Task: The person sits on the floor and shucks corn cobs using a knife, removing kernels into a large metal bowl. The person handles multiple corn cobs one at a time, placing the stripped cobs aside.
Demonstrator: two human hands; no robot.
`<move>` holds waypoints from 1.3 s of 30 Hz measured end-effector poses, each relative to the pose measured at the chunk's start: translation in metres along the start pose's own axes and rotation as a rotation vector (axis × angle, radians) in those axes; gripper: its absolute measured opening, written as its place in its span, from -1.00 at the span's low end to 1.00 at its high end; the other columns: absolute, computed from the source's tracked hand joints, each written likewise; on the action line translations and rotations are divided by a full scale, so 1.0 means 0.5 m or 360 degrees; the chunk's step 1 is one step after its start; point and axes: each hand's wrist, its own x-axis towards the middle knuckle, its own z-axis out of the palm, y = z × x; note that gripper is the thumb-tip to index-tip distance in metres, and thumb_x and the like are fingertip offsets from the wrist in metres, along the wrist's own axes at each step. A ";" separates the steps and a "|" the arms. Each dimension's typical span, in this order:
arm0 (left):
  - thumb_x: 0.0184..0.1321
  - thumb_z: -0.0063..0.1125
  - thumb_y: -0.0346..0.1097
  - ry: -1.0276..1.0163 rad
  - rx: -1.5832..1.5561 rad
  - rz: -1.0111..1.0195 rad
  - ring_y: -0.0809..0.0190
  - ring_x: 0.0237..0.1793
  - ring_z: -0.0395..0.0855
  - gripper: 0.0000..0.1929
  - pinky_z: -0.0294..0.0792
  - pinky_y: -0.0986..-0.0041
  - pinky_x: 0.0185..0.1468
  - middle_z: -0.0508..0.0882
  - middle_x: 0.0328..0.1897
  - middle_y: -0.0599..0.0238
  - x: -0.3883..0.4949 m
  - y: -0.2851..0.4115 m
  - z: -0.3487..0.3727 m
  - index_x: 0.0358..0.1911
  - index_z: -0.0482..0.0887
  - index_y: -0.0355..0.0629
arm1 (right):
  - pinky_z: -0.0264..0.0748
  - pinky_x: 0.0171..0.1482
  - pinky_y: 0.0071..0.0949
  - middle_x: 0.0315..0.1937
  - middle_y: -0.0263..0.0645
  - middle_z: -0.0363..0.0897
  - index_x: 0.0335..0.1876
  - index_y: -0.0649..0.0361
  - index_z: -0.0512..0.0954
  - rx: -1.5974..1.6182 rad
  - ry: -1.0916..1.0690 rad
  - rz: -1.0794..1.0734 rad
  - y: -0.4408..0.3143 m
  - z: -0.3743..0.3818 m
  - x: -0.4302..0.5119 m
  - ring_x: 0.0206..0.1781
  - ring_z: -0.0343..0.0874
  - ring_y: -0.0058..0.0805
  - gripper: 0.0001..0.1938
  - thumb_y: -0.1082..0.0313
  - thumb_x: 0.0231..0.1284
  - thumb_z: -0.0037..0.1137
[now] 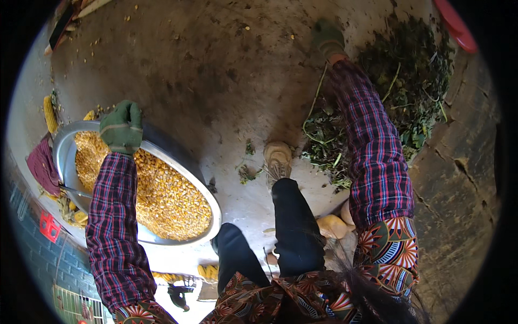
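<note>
A large metal basin (216, 216) stands at the left, holding a heap of loose yellow maize kernels (174, 198). My left hand (121, 126), in a green knitted glove, has its fingers curled over the basin's far rim. The basin looks tilted, with a shadow along its far side. My right hand (328, 37), also gloved in green, reaches far forward over the concrete floor. It is dark and blurred, so its fingers and anything in them cannot be made out. Beside the right forearm lies a pile of wilted green leaves and stems (408, 77).
A maize cob (49, 113) and a maroon cloth (42, 166) lie left of the basin. My shoe (278, 160) is between basin and leaves. Rounded stones (332, 226) sit by my leg. A red plastic object (457, 26) is far right; a red crate (49, 227) is far left.
</note>
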 end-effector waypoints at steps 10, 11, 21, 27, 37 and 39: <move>0.05 -0.08 -0.12 -0.0177 0.0066 -0.0083 0.03 -0.43 0.52 -0.79 0.29 0.25 -0.30 0.57 -0.47 0.22 0.007 0.001 -0.002 -0.52 0.51 -0.07 | 0.37 -0.32 -0.33 -0.38 -0.10 0.48 -0.28 0.15 0.46 0.0405 0.0049 -0.0288 -0.086 0.036 -0.080 -0.36 0.43 -0.14 -0.82 0.29 -0.02 0.01; 0.05 -0.08 -0.13 -0.0186 0.0049 -0.0081 0.03 -0.43 0.52 -0.79 0.29 0.25 -0.30 0.57 -0.47 0.22 0.012 0.000 0.000 -0.52 0.51 -0.07 | 0.36 -0.36 -0.34 -0.41 -0.10 0.46 -0.30 0.17 0.45 0.0325 0.0085 -0.0314 -0.089 0.038 -0.076 -0.41 0.41 -0.15 -0.82 0.30 -0.02 0.01; -0.02 -0.03 -0.18 -0.0178 -0.0097 -0.0055 0.05 -0.51 0.51 -0.84 0.31 0.27 -0.39 0.55 -0.55 0.23 0.020 0.004 -0.013 -0.56 0.52 -0.06 | 0.40 -0.27 -0.23 -0.36 -0.03 0.48 -0.28 0.14 0.47 0.0847 -0.0050 -0.0139 -0.206 0.013 -0.081 -0.31 0.45 -0.06 -0.78 0.30 -0.11 0.04; -0.03 -0.05 -0.16 -0.0163 -0.0094 -0.0061 0.09 -0.54 0.51 -0.83 0.30 0.27 -0.42 0.54 -0.59 0.25 0.024 0.007 -0.016 -0.60 0.51 -0.05 | 0.40 -0.29 -0.21 -0.40 -0.01 0.47 -0.35 0.21 0.48 0.0344 -0.0055 -0.0566 -0.302 0.047 -0.011 -0.33 0.44 -0.01 -0.80 0.32 -0.15 0.06; -0.10 0.03 -0.21 -0.0157 -0.0311 -0.0112 0.15 -0.59 0.48 -0.89 0.28 0.32 -0.47 0.47 -0.65 0.33 0.034 -0.008 -0.012 -0.63 0.48 -0.02 | 0.39 -0.39 -0.32 -0.48 -0.07 0.48 -0.40 0.23 0.48 0.0210 -0.0310 -0.0463 -0.393 -0.010 -0.010 -0.43 0.45 -0.15 -0.84 0.39 -0.19 0.05; -0.10 0.02 -0.21 -0.0137 -0.0354 -0.0155 0.16 -0.59 0.47 -0.88 0.28 0.32 -0.47 0.47 -0.66 0.32 0.017 -0.021 -0.013 -0.63 0.47 -0.02 | 0.36 -0.47 -0.39 -0.58 -0.18 0.47 -0.44 0.23 0.45 0.0691 -0.0170 -0.0567 -0.491 -0.041 -0.071 -0.56 0.41 -0.31 -0.87 0.39 -0.16 0.01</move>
